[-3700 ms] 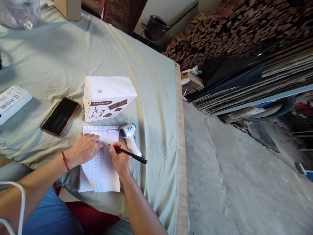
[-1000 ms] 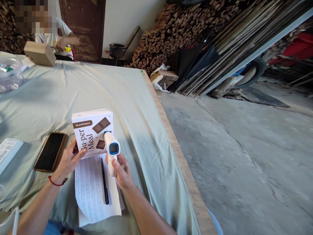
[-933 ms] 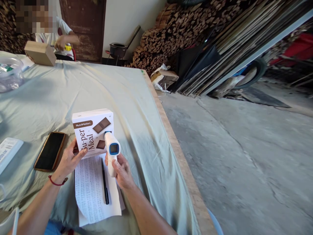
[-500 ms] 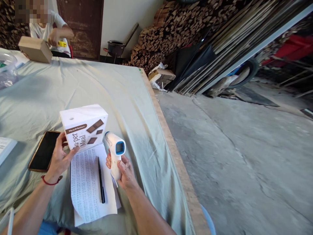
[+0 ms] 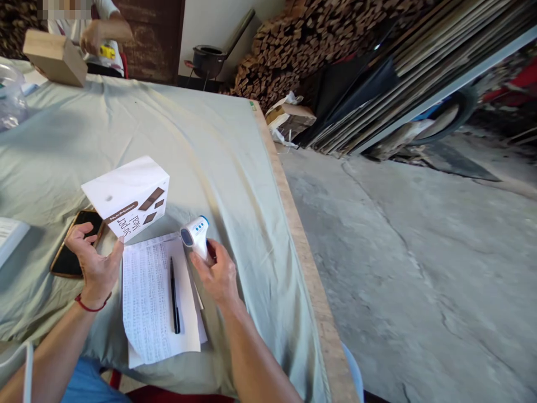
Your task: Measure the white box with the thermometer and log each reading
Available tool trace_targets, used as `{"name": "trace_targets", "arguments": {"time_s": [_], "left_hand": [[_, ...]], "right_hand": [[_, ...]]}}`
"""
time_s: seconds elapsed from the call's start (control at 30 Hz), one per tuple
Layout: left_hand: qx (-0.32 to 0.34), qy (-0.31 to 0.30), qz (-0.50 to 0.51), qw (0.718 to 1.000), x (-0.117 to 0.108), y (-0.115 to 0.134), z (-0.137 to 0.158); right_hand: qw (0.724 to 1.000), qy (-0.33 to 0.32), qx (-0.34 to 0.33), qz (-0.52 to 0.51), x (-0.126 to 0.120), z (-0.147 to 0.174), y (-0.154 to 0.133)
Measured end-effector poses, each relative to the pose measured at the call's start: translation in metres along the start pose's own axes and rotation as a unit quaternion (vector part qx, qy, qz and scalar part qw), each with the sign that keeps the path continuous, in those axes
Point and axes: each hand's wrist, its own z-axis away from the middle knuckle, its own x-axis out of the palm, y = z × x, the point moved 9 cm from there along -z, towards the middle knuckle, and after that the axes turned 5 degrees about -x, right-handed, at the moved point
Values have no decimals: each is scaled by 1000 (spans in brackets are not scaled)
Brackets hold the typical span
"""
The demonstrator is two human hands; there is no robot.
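My right hand (image 5: pixel 217 275) grips the handle of a white and blue infrared thermometer (image 5: pixel 194 233), held low over the top right corner of a handwritten paper sheet (image 5: pixel 151 296). A black pen (image 5: pixel 173 296) lies on the sheet. My left hand (image 5: pixel 95 264) has its fingers spread, one fingertip by the lower edge of a white "Super Meal" box (image 5: pixel 126 196) that sits tilted on the cloth. A dark phone (image 5: pixel 67 256) lies partly under that hand.
Grey-green cloth covers the table (image 5: pixel 201 134); its right edge (image 5: pixel 293 224) drops to a concrete floor. Another person (image 5: pixel 98 33) works at the far end beside a cardboard box (image 5: pixel 52 56). A white device (image 5: pixel 8 238) lies at the left. Stacked wood and boards stand behind.
My right hand has lowered the thermometer from upright at the box to down by the paper. The box has shifted left and turned, and my left hand has let go of it.
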Motion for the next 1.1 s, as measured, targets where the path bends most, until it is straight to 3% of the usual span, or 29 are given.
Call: {"name": "trace_targets", "arguments": {"time_s": [0.07,0.13,0.23,0.37,0.47,0.6,0.8,1.1], "left_hand": [[86,7,-4,996,-10,29,7],[160,-82,-15,984,1,52,16],[228,-262,-15,938,28,65,40],[219,-424,-74,876,57,50,74],[201,-474,-114,850,66,43,88],[177,-490,-136,842,69,44,93],[172,-473,-130,854,70,45,91],[173,-480,-118,852,75,45,97]], "right_hand": [[990,17,-38,131,-2,-2,5],[973,18,-77,218,1,-3,7],[944,56,-152,289,-2,1,-6],[910,123,-304,254,-6,24,-46],[921,25,-356,156,15,42,-58],[942,-88,-291,142,39,51,-46],[961,-157,-228,7,35,38,-44],[985,-66,-93,-133,23,40,-13]]}}
